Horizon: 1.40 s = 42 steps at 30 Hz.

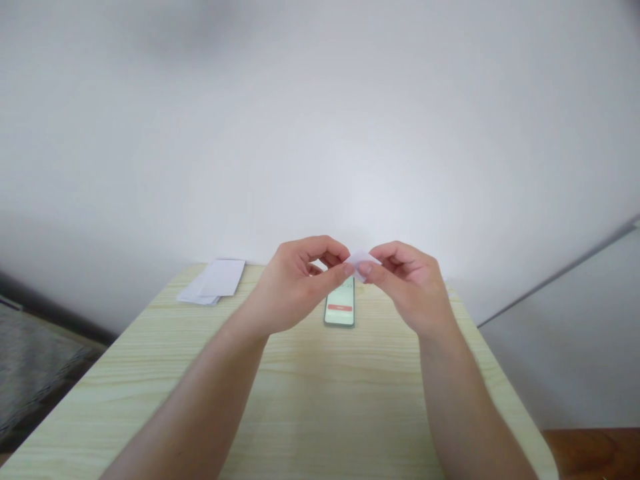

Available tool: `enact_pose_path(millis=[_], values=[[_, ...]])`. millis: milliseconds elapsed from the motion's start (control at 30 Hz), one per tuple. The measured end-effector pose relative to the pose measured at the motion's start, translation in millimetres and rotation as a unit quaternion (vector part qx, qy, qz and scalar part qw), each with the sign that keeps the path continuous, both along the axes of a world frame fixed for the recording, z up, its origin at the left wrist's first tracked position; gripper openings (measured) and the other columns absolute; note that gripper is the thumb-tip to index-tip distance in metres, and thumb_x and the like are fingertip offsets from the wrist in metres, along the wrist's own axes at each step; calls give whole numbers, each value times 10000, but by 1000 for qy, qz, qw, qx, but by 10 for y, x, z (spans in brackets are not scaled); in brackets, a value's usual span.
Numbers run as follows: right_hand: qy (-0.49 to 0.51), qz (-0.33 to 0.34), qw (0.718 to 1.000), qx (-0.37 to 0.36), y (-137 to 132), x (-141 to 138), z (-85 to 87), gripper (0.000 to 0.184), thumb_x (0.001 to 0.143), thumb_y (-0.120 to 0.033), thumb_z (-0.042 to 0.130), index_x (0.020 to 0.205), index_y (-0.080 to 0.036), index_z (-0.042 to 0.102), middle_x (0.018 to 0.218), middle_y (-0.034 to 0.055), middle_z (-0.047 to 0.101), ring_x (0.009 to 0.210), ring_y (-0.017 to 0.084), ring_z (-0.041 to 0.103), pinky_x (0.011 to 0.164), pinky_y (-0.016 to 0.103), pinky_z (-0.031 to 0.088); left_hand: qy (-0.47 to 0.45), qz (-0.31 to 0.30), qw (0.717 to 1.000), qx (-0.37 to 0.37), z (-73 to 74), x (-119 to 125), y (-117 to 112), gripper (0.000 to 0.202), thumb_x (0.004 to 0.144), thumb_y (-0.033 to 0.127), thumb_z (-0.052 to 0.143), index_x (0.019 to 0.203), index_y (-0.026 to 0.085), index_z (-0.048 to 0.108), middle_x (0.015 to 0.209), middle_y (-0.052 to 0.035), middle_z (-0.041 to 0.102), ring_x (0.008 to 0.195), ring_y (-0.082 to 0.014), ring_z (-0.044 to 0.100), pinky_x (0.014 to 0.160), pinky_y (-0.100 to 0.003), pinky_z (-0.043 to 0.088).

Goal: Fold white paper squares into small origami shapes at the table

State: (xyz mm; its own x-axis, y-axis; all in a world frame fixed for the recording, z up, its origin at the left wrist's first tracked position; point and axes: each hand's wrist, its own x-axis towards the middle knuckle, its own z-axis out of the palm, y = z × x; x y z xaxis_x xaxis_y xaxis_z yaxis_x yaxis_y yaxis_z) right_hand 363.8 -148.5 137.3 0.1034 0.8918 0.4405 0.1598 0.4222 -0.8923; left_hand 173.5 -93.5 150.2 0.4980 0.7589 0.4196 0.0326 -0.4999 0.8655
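A small folded piece of white paper (361, 257) is held in the air above the far part of the table. My left hand (305, 283) pinches its left corner between thumb and forefinger. On the opposite side, my right hand (413, 283) grips the paper the same way, its thumb lying over the front. Both hands are closed on it, with the other fingers curled behind. Below and behind them lies a phone (339, 315) with a lit screen showing a red bar; the hands and the paper hide its upper part.
Several white paper sheets (220, 279) lie overlapping at the table's far left corner. The pale wood-grain table (320, 400) stands against a white wall (320, 120). To the right is a white panel (570, 353), and a strip of brown floor (595, 453) shows below it.
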Motion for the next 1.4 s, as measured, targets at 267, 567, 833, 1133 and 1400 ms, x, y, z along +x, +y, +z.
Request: enact_pose_path(millis=[267,567,833,1133,1400], values=[[-34,-18,998,49,-12,-20,13,94,858,-304,784,918,-260,727,917,21,709,844,190,675,760,365,572,-54,34,996,54,-19,11,-20,176,869,360,762,942,201,754,900,-60,756,855,-200,692,755,-313,564],[-16,-47,993,106,-25,-53,-12,104,880,-240,747,974,-283,760,927,23,746,846,202,706,800,397,597,-78,73,983,148,-82,14,-61,128,879,199,727,1001,217,763,985,-55,770,920,-201,699,877,-340,555],[36,21,997,70,-20,5,10,204,876,-161,636,953,-271,790,930,8,764,865,199,706,759,366,617,-82,82,981,153,-90,12,-64,151,874,158,679,983,227,757,1017,-53,768,964,-226,709,903,-373,565],[119,56,991,12,9,-48,7,74,867,-240,771,904,-248,708,843,-19,728,745,146,688,659,290,619,-77,56,967,236,-103,13,-28,235,870,50,640,1010,202,754,1007,-55,761,936,-199,707,852,-340,573],[223,110,967,-50,48,-37,15,153,824,-174,785,902,-232,667,834,-41,682,692,110,651,602,243,604,-80,25,944,320,-98,25,13,319,834,-39,636,1031,182,754,1005,-59,754,928,-180,714,806,-320,588]])
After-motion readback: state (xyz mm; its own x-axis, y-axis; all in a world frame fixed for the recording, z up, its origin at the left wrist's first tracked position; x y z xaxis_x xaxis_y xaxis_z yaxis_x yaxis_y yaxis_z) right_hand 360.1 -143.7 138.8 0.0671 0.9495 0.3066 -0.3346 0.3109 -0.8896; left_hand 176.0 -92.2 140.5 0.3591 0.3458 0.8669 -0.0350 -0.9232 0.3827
